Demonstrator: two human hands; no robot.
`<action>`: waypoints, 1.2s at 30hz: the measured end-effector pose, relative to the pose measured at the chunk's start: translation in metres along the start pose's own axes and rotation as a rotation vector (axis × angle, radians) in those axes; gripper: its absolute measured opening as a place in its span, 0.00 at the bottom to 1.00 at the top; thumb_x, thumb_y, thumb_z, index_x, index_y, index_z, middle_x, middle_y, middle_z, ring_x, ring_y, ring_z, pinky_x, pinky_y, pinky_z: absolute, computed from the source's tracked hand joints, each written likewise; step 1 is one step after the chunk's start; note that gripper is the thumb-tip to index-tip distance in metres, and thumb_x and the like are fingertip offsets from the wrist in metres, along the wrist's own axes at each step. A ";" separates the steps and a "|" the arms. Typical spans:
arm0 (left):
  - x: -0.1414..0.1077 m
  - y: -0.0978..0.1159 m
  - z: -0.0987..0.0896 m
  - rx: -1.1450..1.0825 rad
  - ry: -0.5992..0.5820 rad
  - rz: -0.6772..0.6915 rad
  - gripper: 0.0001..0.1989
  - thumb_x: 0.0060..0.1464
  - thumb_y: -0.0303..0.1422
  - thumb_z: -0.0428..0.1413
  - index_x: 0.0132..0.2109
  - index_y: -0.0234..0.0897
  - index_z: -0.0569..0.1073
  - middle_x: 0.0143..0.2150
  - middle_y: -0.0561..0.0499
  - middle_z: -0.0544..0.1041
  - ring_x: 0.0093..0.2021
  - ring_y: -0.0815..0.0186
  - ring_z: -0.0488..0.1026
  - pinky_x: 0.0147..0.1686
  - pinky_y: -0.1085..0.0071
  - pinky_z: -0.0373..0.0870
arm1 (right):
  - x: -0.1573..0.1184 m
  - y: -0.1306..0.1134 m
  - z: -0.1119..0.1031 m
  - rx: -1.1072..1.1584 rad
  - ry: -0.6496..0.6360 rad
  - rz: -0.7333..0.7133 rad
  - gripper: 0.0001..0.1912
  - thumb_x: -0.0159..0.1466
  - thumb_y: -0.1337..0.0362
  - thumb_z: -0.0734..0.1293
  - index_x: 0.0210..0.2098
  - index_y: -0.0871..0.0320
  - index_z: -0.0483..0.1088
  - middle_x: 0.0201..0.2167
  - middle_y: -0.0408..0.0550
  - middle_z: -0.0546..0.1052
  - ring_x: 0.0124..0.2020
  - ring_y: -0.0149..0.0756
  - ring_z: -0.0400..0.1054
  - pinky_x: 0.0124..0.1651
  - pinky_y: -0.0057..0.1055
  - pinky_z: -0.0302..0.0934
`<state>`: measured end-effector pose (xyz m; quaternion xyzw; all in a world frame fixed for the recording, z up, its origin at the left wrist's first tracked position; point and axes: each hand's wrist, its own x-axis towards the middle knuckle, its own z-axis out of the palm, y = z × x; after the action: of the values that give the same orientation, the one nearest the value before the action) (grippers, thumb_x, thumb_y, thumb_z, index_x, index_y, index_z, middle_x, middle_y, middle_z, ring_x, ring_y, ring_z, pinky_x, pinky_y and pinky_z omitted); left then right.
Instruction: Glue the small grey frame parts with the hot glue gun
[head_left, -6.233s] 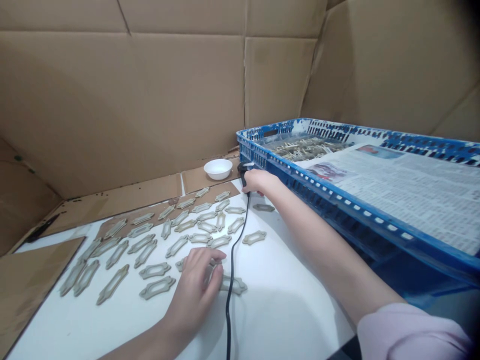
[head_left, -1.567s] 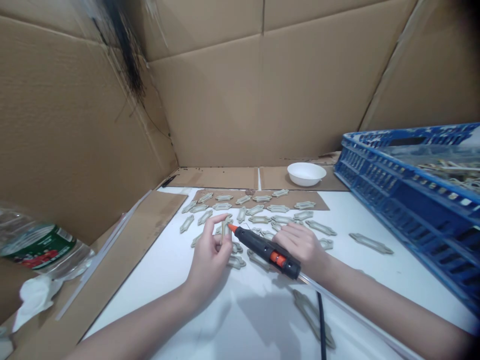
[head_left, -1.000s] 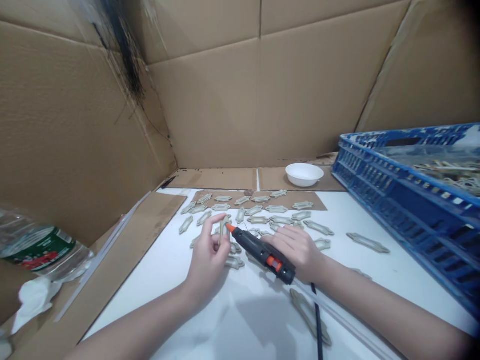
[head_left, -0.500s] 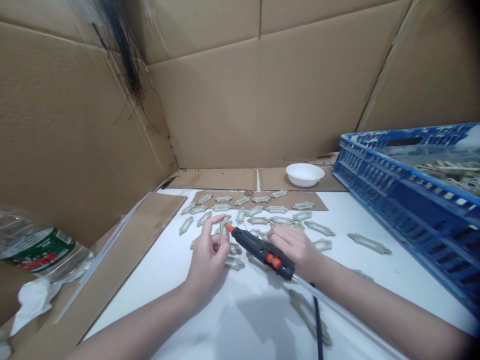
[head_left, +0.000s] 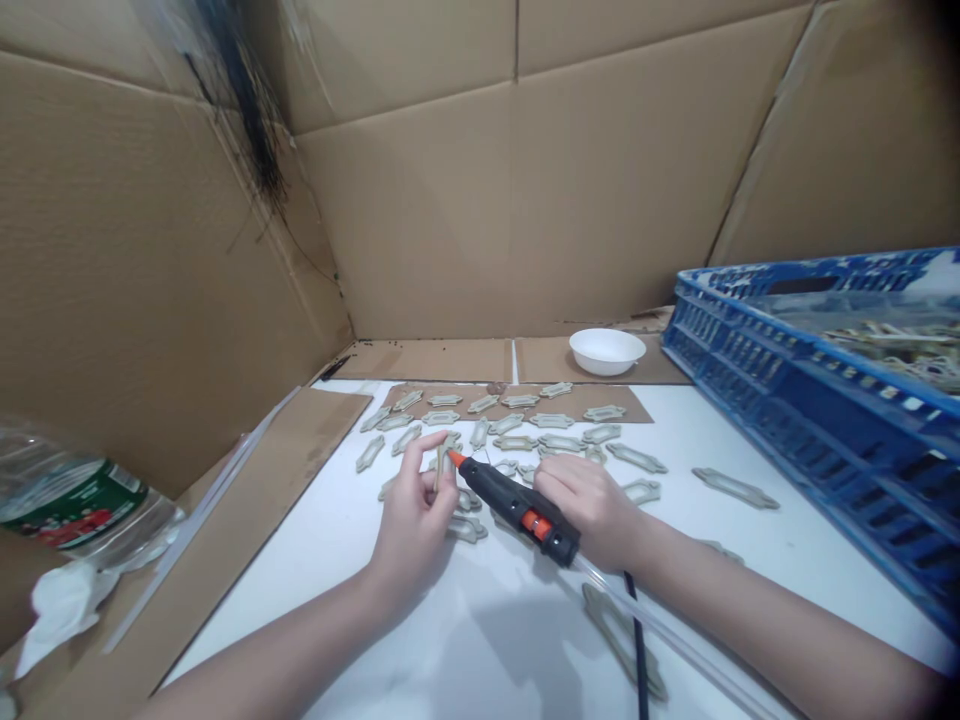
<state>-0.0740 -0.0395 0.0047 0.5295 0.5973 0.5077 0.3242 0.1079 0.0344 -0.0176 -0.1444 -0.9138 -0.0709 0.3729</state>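
My left hand (head_left: 415, 515) pinches a small pale frame-shaped piece (head_left: 441, 464) between thumb and fingers, holding it upright above the table. In my right hand (head_left: 589, 500) is a black hot glue gun (head_left: 517, 505) with an orange tip, its fingers closed around the handle. The orange tip is at the held piece; whether it touches cannot be made out. From the back of the gun runs a clear glue stick (head_left: 660, 625). Several similar pale frame pieces (head_left: 556, 442) lie flat around and beyond my hands.
A blue plastic crate (head_left: 795, 390) with more pieces in it stands at the right. A white bowl (head_left: 607, 352) sits at the back by the cardboard wall (head_left: 420, 230). On the left lie a plastic bottle (head_left: 90, 500) and crumpled tissue (head_left: 64, 605). A black cord (head_left: 640, 660) hangs below the gun.
Very little differs. The rear of the glue gun has shifted slightly left and down, while its tip stays at the held piece. The view has shifted slightly.
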 end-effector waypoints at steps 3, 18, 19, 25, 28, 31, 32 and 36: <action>0.001 0.000 0.000 0.015 0.011 -0.007 0.18 0.54 0.39 0.47 0.51 0.41 0.58 0.17 0.62 0.57 0.17 0.76 0.54 0.17 0.82 0.54 | -0.002 0.001 0.002 0.049 -0.003 0.003 0.08 0.58 0.69 0.55 0.30 0.62 0.64 0.26 0.52 0.71 0.26 0.35 0.63 0.28 0.30 0.56; -0.002 -0.004 -0.002 0.036 0.015 0.073 0.19 0.55 0.38 0.45 0.54 0.42 0.56 0.17 0.61 0.58 0.18 0.74 0.56 0.19 0.80 0.56 | -0.009 -0.002 0.007 0.405 0.177 0.603 0.12 0.58 0.57 0.59 0.25 0.58 0.65 0.17 0.44 0.69 0.19 0.32 0.65 0.22 0.27 0.60; -0.001 -0.005 -0.002 0.047 0.020 0.085 0.19 0.56 0.38 0.45 0.54 0.43 0.55 0.17 0.61 0.59 0.18 0.74 0.56 0.20 0.80 0.56 | -0.008 -0.003 0.007 0.483 0.147 0.702 0.14 0.59 0.55 0.58 0.25 0.58 0.66 0.15 0.44 0.68 0.17 0.31 0.64 0.21 0.27 0.60; 0.004 -0.013 -0.005 0.094 0.069 0.154 0.18 0.57 0.36 0.44 0.54 0.43 0.53 0.19 0.59 0.62 0.20 0.73 0.59 0.21 0.77 0.56 | -0.004 -0.001 0.008 0.876 0.174 0.877 0.21 0.60 0.50 0.55 0.30 0.63 0.67 0.16 0.45 0.69 0.15 0.30 0.63 0.21 0.27 0.59; 0.002 -0.020 -0.004 0.042 0.045 0.301 0.11 0.58 0.34 0.42 0.49 0.42 0.54 0.24 0.57 0.65 0.23 0.72 0.63 0.25 0.75 0.60 | -0.004 0.002 0.010 0.928 0.206 0.888 0.21 0.60 0.50 0.56 0.29 0.62 0.67 0.13 0.43 0.67 0.15 0.29 0.62 0.20 0.26 0.58; -0.008 -0.022 0.001 -0.046 -0.170 0.492 0.05 0.59 0.33 0.40 0.43 0.40 0.56 0.27 0.54 0.67 0.27 0.71 0.66 0.29 0.72 0.63 | -0.002 0.001 0.009 0.984 0.264 0.875 0.21 0.60 0.50 0.56 0.27 0.62 0.66 0.17 0.45 0.70 0.15 0.27 0.62 0.20 0.25 0.57; -0.012 -0.022 0.003 -0.062 -0.273 0.515 0.05 0.60 0.33 0.39 0.42 0.39 0.56 0.29 0.52 0.68 0.28 0.70 0.67 0.31 0.71 0.63 | 0.000 0.001 0.007 1.010 0.292 0.879 0.21 0.60 0.50 0.56 0.27 0.62 0.67 0.18 0.46 0.71 0.14 0.27 0.62 0.20 0.25 0.57; -0.026 -0.011 0.012 -0.021 -0.665 0.438 0.09 0.60 0.33 0.37 0.44 0.36 0.57 0.39 0.42 0.73 0.42 0.63 0.69 0.41 0.65 0.63 | 0.010 -0.001 -0.003 1.142 0.426 0.924 0.23 0.60 0.48 0.56 0.28 0.62 0.67 0.19 0.46 0.72 0.12 0.26 0.61 0.18 0.25 0.55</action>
<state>-0.0600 -0.0603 -0.0135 0.7764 0.3276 0.3719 0.3893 0.1027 0.0344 -0.0079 -0.2801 -0.5635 0.5495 0.5496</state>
